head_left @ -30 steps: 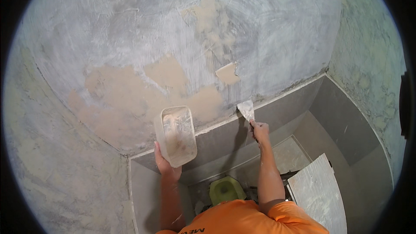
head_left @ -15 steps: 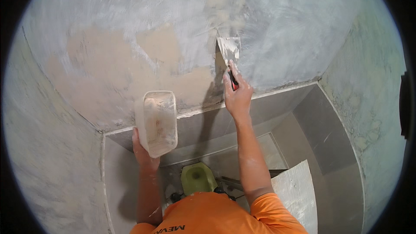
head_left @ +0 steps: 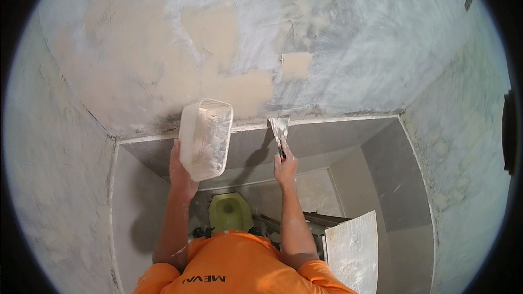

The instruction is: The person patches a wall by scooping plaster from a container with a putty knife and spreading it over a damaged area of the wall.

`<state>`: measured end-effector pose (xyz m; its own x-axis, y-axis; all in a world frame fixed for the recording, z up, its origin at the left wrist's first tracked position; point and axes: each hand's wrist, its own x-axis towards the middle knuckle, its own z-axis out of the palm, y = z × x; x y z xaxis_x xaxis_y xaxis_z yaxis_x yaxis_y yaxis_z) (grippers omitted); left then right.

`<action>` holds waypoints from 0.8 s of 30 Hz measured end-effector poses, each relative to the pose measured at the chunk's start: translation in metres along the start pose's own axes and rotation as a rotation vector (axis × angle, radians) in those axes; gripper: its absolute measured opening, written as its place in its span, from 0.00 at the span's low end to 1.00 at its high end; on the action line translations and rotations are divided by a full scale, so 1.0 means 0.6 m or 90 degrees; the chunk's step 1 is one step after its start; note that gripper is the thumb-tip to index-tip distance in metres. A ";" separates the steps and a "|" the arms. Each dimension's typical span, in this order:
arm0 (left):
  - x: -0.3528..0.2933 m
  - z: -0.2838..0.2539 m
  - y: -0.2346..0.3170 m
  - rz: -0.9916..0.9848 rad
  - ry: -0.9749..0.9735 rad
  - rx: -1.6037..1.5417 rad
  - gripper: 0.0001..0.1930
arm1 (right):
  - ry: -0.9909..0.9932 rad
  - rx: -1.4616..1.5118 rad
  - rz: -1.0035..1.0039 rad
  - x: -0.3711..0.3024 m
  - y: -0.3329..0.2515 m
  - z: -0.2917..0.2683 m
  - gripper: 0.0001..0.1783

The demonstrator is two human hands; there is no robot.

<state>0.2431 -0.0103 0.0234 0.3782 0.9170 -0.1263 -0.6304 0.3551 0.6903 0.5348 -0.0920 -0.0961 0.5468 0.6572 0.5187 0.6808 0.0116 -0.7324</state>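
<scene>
My left hand (head_left: 181,171) is closed round the lower side of a whitish plastic tub (head_left: 206,140), which is tilted with its open top facing right; pale filler smears its inside. My right hand (head_left: 285,164) grips the dark and red handle of a putty knife (head_left: 279,126). Its blade, coated with filler, is at the joint where the painted wall (head_left: 370,65) meets the grey tiles. Above the blade a fresh beige filler patch (head_left: 297,66) shows on the wall. Larger beige patches (head_left: 136,71) spread to the left, behind and above the tub.
Grey wall tiles (head_left: 403,179) with a pale top edge run round the lower walls. Below me is a yellow-green squat toilet (head_left: 230,212). A pale, stained board (head_left: 354,250) stands at the lower right beside dark bars. Mottled side walls rise left and right.
My right hand has drawn the putty knife down from the wall to the tile edge. A beige patch now shows where the blade was. The tub has risen slightly, and the view has shifted.
</scene>
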 end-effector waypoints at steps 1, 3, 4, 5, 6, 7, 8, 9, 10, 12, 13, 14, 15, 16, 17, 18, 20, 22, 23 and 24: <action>0.003 0.000 -0.006 0.004 0.002 -0.006 0.29 | -0.004 -0.001 -0.006 -0.004 0.002 -0.005 0.35; 0.008 -0.006 -0.014 -0.026 -0.007 -0.011 0.29 | -0.010 0.001 0.085 -0.001 -0.028 -0.016 0.35; 0.009 -0.007 -0.019 -0.024 -0.006 -0.013 0.29 | -0.012 0.001 0.113 0.004 -0.036 -0.019 0.35; 0.011 -0.004 -0.022 -0.041 0.008 -0.020 0.30 | 0.054 0.034 0.095 0.022 -0.038 -0.020 0.34; 0.012 -0.003 -0.019 -0.055 0.024 -0.023 0.31 | 0.120 0.070 0.077 0.043 -0.051 -0.015 0.33; 0.009 -0.001 -0.015 -0.053 0.023 -0.018 0.31 | 0.123 0.076 0.078 0.059 -0.065 -0.011 0.33; 0.003 -0.003 -0.007 -0.044 0.024 -0.016 0.31 | 0.127 0.102 0.083 0.080 -0.104 -0.008 0.33; -0.001 0.002 -0.004 -0.040 0.017 -0.018 0.31 | 0.139 0.121 0.085 0.102 -0.127 -0.010 0.34; -0.005 0.001 -0.002 -0.039 0.014 -0.015 0.31 | 0.180 0.060 -0.025 0.121 -0.109 0.010 0.37; -0.011 -0.003 0.004 -0.017 0.029 -0.015 0.30 | 0.190 0.041 -0.029 0.129 -0.094 0.044 0.38; -0.014 -0.002 0.009 -0.013 0.023 -0.015 0.30 | 0.196 0.018 -0.030 0.134 -0.087 0.059 0.39; -0.020 -0.004 0.014 0.003 0.041 -0.021 0.29 | 0.189 0.035 -0.042 0.127 -0.081 0.073 0.42; -0.022 -0.006 0.019 0.010 0.056 -0.027 0.29 | 0.191 0.033 -0.044 0.115 -0.057 0.085 0.42; -0.019 -0.006 0.017 0.010 0.048 -0.030 0.29 | 0.156 0.006 -0.015 0.100 -0.019 0.095 0.42; -0.017 -0.007 0.015 0.009 0.057 -0.033 0.30 | 0.119 -0.019 0.015 0.082 0.008 0.101 0.43; -0.018 -0.014 0.017 0.012 0.071 -0.034 0.30 | 0.118 -0.014 0.011 0.055 0.017 0.106 0.43; -0.016 -0.036 0.014 0.019 0.002 -0.024 0.30 | 0.046 -0.016 0.088 0.005 0.020 0.107 0.43; -0.007 -0.047 0.008 0.019 -0.068 -0.011 0.30 | 0.063 -0.018 0.071 -0.003 0.017 0.103 0.42; -0.004 -0.041 0.003 0.004 -0.036 -0.032 0.29 | 0.075 -0.024 0.059 -0.016 0.011 0.096 0.41; -0.004 -0.036 0.002 -0.006 -0.004 -0.052 0.29 | 0.078 -0.020 0.070 -0.020 0.000 0.088 0.41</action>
<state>0.2270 -0.0080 0.0088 0.3883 0.9126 -0.1281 -0.6799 0.3776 0.6286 0.5023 -0.0598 -0.1255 0.6728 0.5564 0.4876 0.6275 -0.0801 -0.7745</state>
